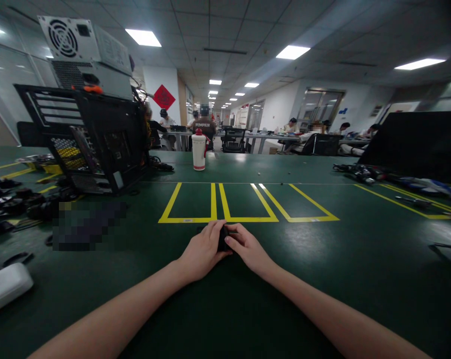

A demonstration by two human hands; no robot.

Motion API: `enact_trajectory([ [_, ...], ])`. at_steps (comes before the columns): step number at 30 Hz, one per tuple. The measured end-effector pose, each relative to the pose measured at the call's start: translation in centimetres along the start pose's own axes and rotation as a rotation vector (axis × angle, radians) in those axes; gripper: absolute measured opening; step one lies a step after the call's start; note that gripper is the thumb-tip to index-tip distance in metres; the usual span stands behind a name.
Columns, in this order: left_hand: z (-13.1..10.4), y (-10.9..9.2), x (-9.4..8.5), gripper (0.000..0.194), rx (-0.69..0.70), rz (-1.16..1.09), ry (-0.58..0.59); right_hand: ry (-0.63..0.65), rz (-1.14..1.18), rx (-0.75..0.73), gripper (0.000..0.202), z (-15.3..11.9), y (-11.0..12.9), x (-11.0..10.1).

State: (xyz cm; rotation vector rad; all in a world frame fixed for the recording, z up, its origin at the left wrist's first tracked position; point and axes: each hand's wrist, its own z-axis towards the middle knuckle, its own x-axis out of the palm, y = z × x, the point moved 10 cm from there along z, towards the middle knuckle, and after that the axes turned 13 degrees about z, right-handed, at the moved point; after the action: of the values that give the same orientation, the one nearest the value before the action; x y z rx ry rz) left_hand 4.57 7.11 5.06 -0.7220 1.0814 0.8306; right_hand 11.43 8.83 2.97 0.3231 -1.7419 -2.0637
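Both hands meet at the middle of the green table (225, 309), just in front of yellow tape outlines (247, 219). My left hand (205, 249) is wrapped over a small black object (223, 240) from the left. From the right, the thumb and fingers of my right hand (247, 245) hold the same object. Most of the black object is hidden by the fingers, so its kind cannot be made out.
A black computer case (98, 139) with metal power supplies (86, 55) on top stands at the left. A white bottle (199, 152) is beyond the tape. Cables lie left; a black screen (415, 144) and tools are at right. People sit farther back.
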Motion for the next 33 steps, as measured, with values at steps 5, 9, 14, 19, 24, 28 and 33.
enact_trajectory([
  [5, -0.1, 0.0, 0.2, 0.063, -0.006, -0.005, 0.024, 0.025, 0.014, 0.007, 0.023, -0.4, -0.2, 0.1],
  [9, 0.0, 0.0, 0.2, 0.062, 0.006, 0.008, -0.011, 0.000, 0.011, -0.052, 0.014, -0.3, 0.5, 0.0],
  [14, 0.0, 0.1, 0.4, 0.061, 0.000, 0.020, 0.006, -0.048, -0.021, -0.041, 0.020, -0.1, 0.8, -0.4],
  [19, -0.1, 0.1, 0.2, 0.062, -0.010, 0.005, 0.013, -0.013, -0.034, 0.017, 0.024, -0.1, 0.1, -0.3],
  [24, 0.0, 0.1, 0.2, 0.060, -0.004, 0.012, -0.001, 0.036, 0.041, 0.007, 0.024, -0.4, -0.2, 0.1],
  [28, 0.1, 0.0, 0.4, 0.060, 0.000, 0.006, 0.002, -0.011, 0.040, -0.007, 0.017, -0.5, 0.1, -0.1],
  [33, 0.1, 0.0, 0.3, 0.061, -0.003, -0.001, 0.004, -0.055, -0.010, 0.014, 0.026, -0.3, 0.3, -0.4],
])
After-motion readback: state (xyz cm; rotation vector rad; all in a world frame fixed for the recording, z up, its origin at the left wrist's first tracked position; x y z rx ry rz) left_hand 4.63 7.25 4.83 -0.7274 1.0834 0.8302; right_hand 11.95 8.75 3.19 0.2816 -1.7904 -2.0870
